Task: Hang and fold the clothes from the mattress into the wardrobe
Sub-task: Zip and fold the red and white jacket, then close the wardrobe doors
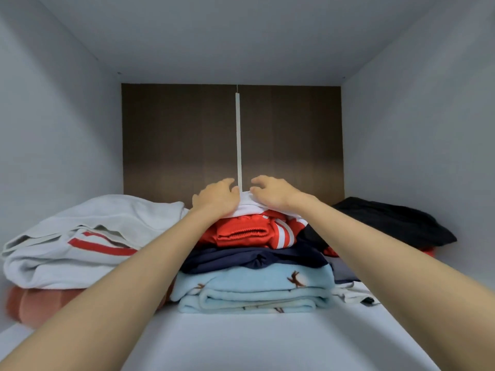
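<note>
A folded white cloth garment [250, 209] tops the wardrobe shelf [241, 341] stack, above the light-blue fleece blanket [254, 290]. The left hand [217, 196] and right hand [272, 194] press on it, each grip apart, fingers relaxed.

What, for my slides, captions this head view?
Left hand and right hand press folded white garment onto middle clothes stack.

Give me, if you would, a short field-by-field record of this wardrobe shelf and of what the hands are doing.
place: wardrobe shelf, dark back panel
middle stack, top to bottom: white top, red striped garment, navy garment, light blue fleece
left pile: pale garment with a red stripe over a pink item
right pile: black garment uppermost
left hand: palm down on the white top
right hand: palm down on the white top
</note>
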The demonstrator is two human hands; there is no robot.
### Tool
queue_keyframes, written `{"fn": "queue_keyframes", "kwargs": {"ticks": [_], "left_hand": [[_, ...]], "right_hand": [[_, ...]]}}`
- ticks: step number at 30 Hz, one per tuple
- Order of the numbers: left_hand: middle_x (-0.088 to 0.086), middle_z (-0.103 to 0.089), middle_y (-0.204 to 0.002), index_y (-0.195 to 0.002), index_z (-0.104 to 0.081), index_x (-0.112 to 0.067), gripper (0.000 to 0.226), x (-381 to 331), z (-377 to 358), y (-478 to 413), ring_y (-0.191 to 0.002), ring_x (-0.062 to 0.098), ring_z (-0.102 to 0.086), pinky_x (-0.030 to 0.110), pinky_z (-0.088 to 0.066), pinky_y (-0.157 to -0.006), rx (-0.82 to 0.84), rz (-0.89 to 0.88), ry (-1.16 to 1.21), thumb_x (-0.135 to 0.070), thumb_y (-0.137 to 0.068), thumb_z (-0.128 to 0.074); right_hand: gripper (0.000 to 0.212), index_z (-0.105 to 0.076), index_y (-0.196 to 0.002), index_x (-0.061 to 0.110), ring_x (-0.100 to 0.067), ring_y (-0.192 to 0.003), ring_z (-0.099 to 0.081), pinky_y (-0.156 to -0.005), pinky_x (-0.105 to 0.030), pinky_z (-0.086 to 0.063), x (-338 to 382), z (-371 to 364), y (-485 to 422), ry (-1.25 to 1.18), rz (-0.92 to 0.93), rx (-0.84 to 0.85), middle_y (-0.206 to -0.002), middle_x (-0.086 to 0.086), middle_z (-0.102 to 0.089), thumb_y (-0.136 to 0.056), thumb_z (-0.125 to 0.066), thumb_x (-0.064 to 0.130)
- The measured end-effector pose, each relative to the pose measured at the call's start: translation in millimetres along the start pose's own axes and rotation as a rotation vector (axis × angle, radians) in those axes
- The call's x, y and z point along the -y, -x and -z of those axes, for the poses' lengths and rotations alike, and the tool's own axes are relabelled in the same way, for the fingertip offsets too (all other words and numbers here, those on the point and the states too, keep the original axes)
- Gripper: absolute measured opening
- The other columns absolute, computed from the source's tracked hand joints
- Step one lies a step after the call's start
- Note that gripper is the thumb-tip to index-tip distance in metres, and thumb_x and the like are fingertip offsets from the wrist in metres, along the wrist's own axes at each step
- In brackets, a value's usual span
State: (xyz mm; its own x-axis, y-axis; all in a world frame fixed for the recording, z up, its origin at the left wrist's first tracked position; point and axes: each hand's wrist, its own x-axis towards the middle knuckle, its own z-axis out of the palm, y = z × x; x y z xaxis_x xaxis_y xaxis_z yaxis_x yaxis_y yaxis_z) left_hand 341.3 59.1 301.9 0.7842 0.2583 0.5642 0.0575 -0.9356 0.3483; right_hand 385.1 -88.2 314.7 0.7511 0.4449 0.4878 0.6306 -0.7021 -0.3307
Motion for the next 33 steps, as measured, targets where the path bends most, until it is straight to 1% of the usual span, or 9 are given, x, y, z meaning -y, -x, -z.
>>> {"fn": "queue_keyframes", "kwargs": {"ticks": [3, 7, 12, 16, 19, 23, 25, 30, 33], "left_hand": [[0.009, -0.055, -0.136, -0.144, -0.039, -0.030, 0.046, -8.8, 18.2, 22.7, -0.122, 0.033, -0.051, 0.042, -0.040, -0.097, -0.177, -0.115, -0.041, -0.034, -0.098, -0.038], [0.007, -0.058, -0.132, -0.144, -0.040, -0.028, 0.045, -19.8, 40.6, 59.1, -0.114, 0.030, -0.057, 0.041, -0.041, -0.094, -0.277, -0.231, -0.072, -0.032, -0.099, -0.040], [0.002, -0.056, -0.133, -0.144, -0.039, -0.029, 0.046, -27.8, 52.3, 119.8, -0.119, 0.028, -0.054, 0.044, -0.028, -0.107, -0.369, -0.237, -0.287, -0.035, -0.098, -0.039], [-0.001, -0.052, -0.139, -0.144, -0.038, -0.030, 0.046, -33.8, 55.1, 176.0, -0.124, 0.024, -0.049, 0.044, -0.025, -0.111, -0.336, -0.217, -0.330, -0.037, -0.099, -0.035], [-0.001, -0.056, -0.134, -0.140, -0.043, -0.028, 0.043, -42.4, 59.5, 225.3, -0.122, 0.023, -0.050, 0.043, -0.029, -0.109, -0.347, -0.227, -0.305, -0.036, -0.098, -0.037], [0.005, -0.067, -0.113, -0.127, -0.058, -0.018, 0.035, -64.3, 63.2, 295.3, -0.098, 0.028, -0.062, 0.039, -0.045, -0.084, -0.422, -0.271, -0.239, -0.029, -0.095, -0.050], [0.006, -0.068, -0.112, -0.128, -0.058, -0.017, 0.036, -74.6, 62.8, 330.2, -0.094, 0.029, -0.063, 0.039, -0.046, -0.077, -0.404, -0.253, -0.237, -0.027, -0.094, -0.052], [0.003, -0.063, -0.125, -0.135, -0.053, -0.021, 0.041, -92.5, 65.5, 419.4, -0.106, 0.027, -0.059, 0.038, -0.045, -0.081, -0.321, -0.148, -0.230, -0.029, -0.096, -0.049], [0.001, -0.061, -0.126, -0.137, -0.051, -0.023, 0.042, -96.1, 81.9, 466.4, -0.110, 0.025, -0.056, 0.038, -0.045, -0.085, -0.310, -0.114, -0.251, -0.030, -0.095, -0.051]], "right_hand": [[0.042, -0.042, -0.141, 0.023, -0.025, -0.126, -0.050, -0.101, -0.041, -0.043, 8.0, 14.1, 25.5, 0.005, 0.054, -0.172, -0.142, -0.004, -0.051, -0.100, -0.042, 0.032], [0.040, -0.045, -0.138, 0.027, -0.022, -0.121, -0.054, -0.096, -0.041, -0.047, 19.2, 28.6, 72.3, 0.100, 0.123, -0.268, -0.139, 0.000, -0.054, -0.099, -0.044, 0.034], [0.037, -0.049, -0.135, 0.028, -0.022, -0.117, -0.052, -0.090, -0.039, -0.042, 25.7, 35.5, 142.2, 0.265, 0.163, -0.383, -0.130, 0.003, -0.058, -0.099, -0.043, 0.035], [0.033, -0.052, -0.129, 0.029, -0.020, -0.108, -0.052, -0.086, -0.037, -0.043, 27.2, 30.0, 199.5, 0.261, 0.168, -0.395, -0.118, 0.005, -0.060, -0.099, -0.043, 0.035], [0.028, -0.056, -0.123, 0.028, -0.019, -0.100, -0.053, -0.082, -0.038, -0.043, 21.8, 23.1, 246.8, 0.186, 0.159, -0.423, -0.108, 0.006, -0.060, -0.098, -0.045, 0.033], [0.028, -0.056, -0.123, 0.026, -0.018, -0.099, -0.052, -0.083, -0.039, -0.043, 11.9, 23.9, 304.7, 0.090, 0.152, -0.383, -0.105, 0.005, -0.060, -0.097, -0.048, 0.032], [0.028, -0.057, -0.123, 0.026, -0.018, -0.103, -0.052, -0.085, -0.038, -0.044, 10.0, 27.8, 333.9, 0.036, 0.153, -0.350, -0.109, 0.005, -0.061, -0.097, -0.048, 0.031], [0.030, -0.056, -0.126, 0.026, -0.017, -0.110, -0.051, -0.090, -0.038, -0.041, 10.8, 40.5, 409.6, 0.016, 0.188, -0.295, -0.114, 0.005, -0.062, -0.097, -0.048, 0.029], [0.030, -0.056, -0.126, 0.025, -0.018, -0.109, -0.052, -0.090, -0.040, -0.044, 19.4, 47.2, 449.3, -0.018, 0.194, -0.248, -0.113, 0.004, -0.063, -0.097, -0.048, 0.028]]}}
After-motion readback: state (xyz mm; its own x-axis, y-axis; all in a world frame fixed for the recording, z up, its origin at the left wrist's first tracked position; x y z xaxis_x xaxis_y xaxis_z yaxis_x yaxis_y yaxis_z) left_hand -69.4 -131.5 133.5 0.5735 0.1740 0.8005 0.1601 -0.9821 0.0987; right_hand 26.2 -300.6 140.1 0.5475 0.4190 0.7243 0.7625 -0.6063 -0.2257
